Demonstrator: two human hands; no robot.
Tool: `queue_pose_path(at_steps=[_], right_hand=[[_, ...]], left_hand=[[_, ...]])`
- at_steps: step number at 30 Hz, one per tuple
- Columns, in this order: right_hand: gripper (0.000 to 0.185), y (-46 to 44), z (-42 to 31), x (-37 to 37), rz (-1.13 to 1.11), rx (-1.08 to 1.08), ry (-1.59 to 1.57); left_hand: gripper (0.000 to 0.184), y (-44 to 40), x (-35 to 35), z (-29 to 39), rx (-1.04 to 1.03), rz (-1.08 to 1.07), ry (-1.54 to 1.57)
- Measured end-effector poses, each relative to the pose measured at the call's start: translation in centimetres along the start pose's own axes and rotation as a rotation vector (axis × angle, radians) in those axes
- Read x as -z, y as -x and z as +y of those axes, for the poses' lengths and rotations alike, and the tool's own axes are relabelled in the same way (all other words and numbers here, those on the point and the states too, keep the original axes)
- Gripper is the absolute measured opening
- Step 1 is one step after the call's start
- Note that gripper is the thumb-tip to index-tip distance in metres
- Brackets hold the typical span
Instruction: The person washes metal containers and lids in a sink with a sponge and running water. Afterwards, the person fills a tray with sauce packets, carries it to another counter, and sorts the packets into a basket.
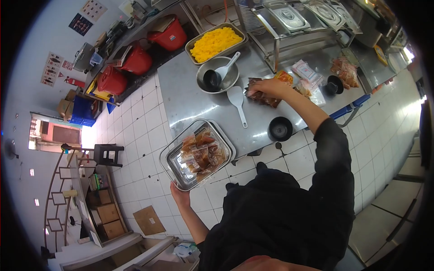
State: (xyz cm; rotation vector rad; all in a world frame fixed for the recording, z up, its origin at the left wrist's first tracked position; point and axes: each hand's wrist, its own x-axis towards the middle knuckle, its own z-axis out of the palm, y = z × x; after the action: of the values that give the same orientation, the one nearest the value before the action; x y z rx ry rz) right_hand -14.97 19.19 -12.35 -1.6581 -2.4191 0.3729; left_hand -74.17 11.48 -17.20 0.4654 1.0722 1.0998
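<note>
My left hand (181, 195) is closed on the near corner of a metal tray (170, 159), tilted at the table's front left corner. Several clear plastic packets (201, 156) with brown-orange contents lie in it. My right hand (270, 87) reaches across the table, fingers closed on a dark brown packet (269, 100); its fingertips are hard to make out. Left of that hand lies a white rice paddle (236, 101). A steel bowl (231, 77) behind it holds a black bowl (211, 80) and a second white paddle (229, 64).
A tray of yellow rice (216, 44) stands at the table's back. Black bowls (280, 129) (334, 85) sit near the front edge and at the right. More packets (345, 72) lie to the right, below a metal rack (275, 45) with lidded pans. Red buckets (137, 58) line the wall.
</note>
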Motion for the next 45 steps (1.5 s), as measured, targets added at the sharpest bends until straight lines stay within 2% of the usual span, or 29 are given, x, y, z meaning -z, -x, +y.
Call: queue_pose_path(at_steps=[1,3,4,6,8,9,10,12,16,18,22,24,26,27,29,31,32,33,34,36,37,39,40,42,44,45], right_hand=[[0.063,1.1,-0.1,-0.5,-0.003,0.012,-0.001],[0.041,3.5,-0.8,-1.7,0.343,0.046,0.135],[0.041,4.0,-0.9,-2.1,0.342,0.053,0.136],[0.031,4.6,-1.3,-3.2,0.546,-0.048,0.26],[0.029,4.5,-1.1,-3.8,0.479,-0.116,0.229],[0.028,4.3,-0.9,-3.5,0.413,-0.181,0.201],[0.028,3.9,-0.8,-3.1,0.415,-0.18,0.206],[0.029,2.6,-1.1,-2.6,0.415,-0.116,0.236],[0.03,1.8,-8.2,1.8,0.482,-0.125,0.162],[0.03,0.8,-12.1,3.2,0.603,-0.09,0.061],[0.024,-3.5,-20.0,1.6,0.702,0.085,-0.24],[0.021,-5.6,-23.8,-0.6,0.6,0.096,-0.364],[0.031,-6.9,-25.4,-2.2,0.294,0.061,-0.194],[0.031,-6.2,-24.6,-2.4,0.299,0.041,-0.191],[0.026,-4.0,-22.6,-2.6,0.519,0.199,-0.215],[0.021,-0.9,-17.1,-1.1,0.625,-0.036,-0.226],[0.019,1.0,-11.8,-1.5,0.651,-0.095,-0.076],[0.02,3.9,-8.0,-1.8,0.783,-0.36,0.067],[0.019,6.3,-6.6,-0.8,0.86,-0.575,0.036],[0.02,10.3,-3.9,-1.4,0.704,-1.1,0.373],[0.02,11.4,-2.7,-2.0,0.709,-1.107,0.38],[0.021,12.3,-2.0,-2.3,0.444,-1.139,0.382],[0.021,12.0,-2.4,-2.1,0.447,-1.147,0.38],[0.017,10.1,-5.0,-1.5,0.961,-1.02,0.295],[0.009,7.6,-10.4,0.4,1.243,-0.71,-0.166],[0.003,5.8,-15.0,1.5,1.305,-0.561,-0.375]], left_hand=[[0.047,0.0,0.1,-0.1,0.0,-0.018,0.008],[0.046,-0.2,0.9,-0.2,0.013,-0.043,0.028],[0.046,-0.3,1.0,0.0,0.009,-0.04,0.032],[0.047,-0.7,1.2,0.4,0.043,-0.042,0.006],[0.048,-1.2,1.8,0.8,0.044,-0.056,-0.002],[0.054,-1.3,1.5,1.0,0.037,-0.045,-0.036],[0.061,-1.4,1.3,1.5,0.028,-0.034,-0.071],[0.059,-1.7,1.3,1.9,0.035,-0.014,-0.052],[0.056,-3.9,2.1,1.9,0.059,-0.085,-0.084],[0.052,-4.0,1.0,2.2,0.083,-0.157,-0.06],[0.046,-4.2,0.2,2.7,0.185,-0.14,-0.087],[0.045,-4.3,0.9,2.4,0.275,-0.101,-0.062],[0.046,-4.2,0.4,2.0,0.282,-0.085,-0.072],[0.046,-4.5,1.0,1.8,0.286,-0.085,-0.043],[0.05,-4.4,2.6,1.4,0.298,-0.077,0.02],[0.05,-3.8,3.9,1.3,0.252,-0.084,0.009],[0.051,-3.6,4.1,1.1,0.203,-0.078,0.009],[0.051,-2.7,3.6,1.3,0.174,-0.07,-0.001],[0.054,-2.5,4.0,1.3,0.216,-0.074,0.004],[0.058,-2.3,4.6,1.1,0.252,-0.062,0.043],[0.058,-1.9,3.7,1.0,0.255,-0.072,0.043],[0.062,-0.6,2.1,0.6,0.189,-0.008,0.174],[0.062,-0.6,2.4,0.1,0.191,-0.015,0.168],[0.06,-0.8,4.2,-0.5,0.18,-0.142,0.123],[0.063,-0.6,4.8,-1.4,0.193,-0.148,0.095],[0.064,-0.4,4.6,-1.7,0.153,-0.145,0.114]])
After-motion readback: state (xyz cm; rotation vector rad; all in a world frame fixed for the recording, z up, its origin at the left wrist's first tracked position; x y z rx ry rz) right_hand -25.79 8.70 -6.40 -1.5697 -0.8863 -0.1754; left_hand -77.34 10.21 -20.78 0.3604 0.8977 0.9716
